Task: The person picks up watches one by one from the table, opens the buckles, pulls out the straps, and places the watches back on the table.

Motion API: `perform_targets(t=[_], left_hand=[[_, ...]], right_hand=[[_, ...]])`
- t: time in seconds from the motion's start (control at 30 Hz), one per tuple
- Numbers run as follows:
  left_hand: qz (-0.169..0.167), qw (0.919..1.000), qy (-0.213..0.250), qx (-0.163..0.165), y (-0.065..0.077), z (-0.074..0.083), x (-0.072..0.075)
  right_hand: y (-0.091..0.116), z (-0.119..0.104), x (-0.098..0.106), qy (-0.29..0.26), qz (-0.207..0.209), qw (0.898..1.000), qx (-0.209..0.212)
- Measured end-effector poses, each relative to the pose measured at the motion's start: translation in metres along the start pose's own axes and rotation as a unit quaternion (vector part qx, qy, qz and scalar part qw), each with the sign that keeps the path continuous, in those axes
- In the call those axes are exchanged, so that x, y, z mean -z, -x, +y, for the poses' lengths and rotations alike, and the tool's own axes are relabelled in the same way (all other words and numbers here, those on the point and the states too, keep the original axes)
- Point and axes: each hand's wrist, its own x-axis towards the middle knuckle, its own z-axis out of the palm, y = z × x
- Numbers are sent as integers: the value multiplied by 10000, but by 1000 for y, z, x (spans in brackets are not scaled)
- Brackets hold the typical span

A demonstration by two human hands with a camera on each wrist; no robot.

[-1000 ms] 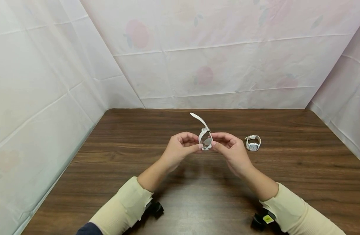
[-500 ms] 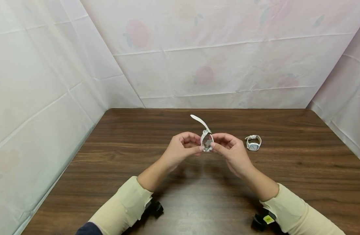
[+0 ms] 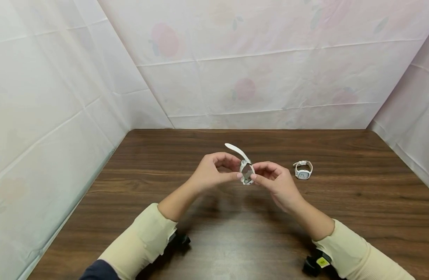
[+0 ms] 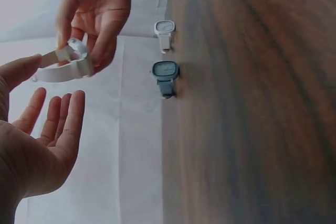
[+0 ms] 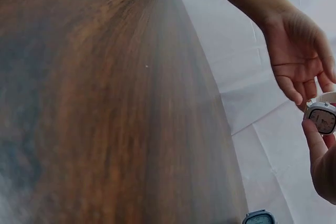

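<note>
A white watch (image 3: 247, 174) is held up between both hands over the table, the free tail of its strap sticking up and to the left. The left hand (image 3: 210, 174) holds its left side at the fingertips, thumb in front; in the left wrist view the other fingers spread loosely below. From the other side the right hand (image 3: 275, 182) pinches it between thumb and fingers. Its square-cornered face (image 5: 323, 120) shows in the right wrist view. To the right of the hands, a second white watch (image 3: 303, 175) stands on the table with its strap closed in a loop.
The brown wood-grain table (image 3: 148, 167) is enclosed by pale fruit-print cloth (image 3: 270, 70) at the back and sides. A blue-grey watch (image 4: 166, 70) stands near a white one in the left wrist view; I cannot make it out in the head view.
The held watch has dropped slightly and tilted, its strap tail sinking with it. The left hand's fingers have spread a little wider. The watch on the table stays put.
</note>
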Motion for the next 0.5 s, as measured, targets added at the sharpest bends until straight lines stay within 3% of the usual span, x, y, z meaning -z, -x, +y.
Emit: perform_targets(t=[0.5], left_hand=[[-483,9967,-650,0,-8,17,-1]], right_hand=[[2,5,-1,147,-236,9996,-3]])
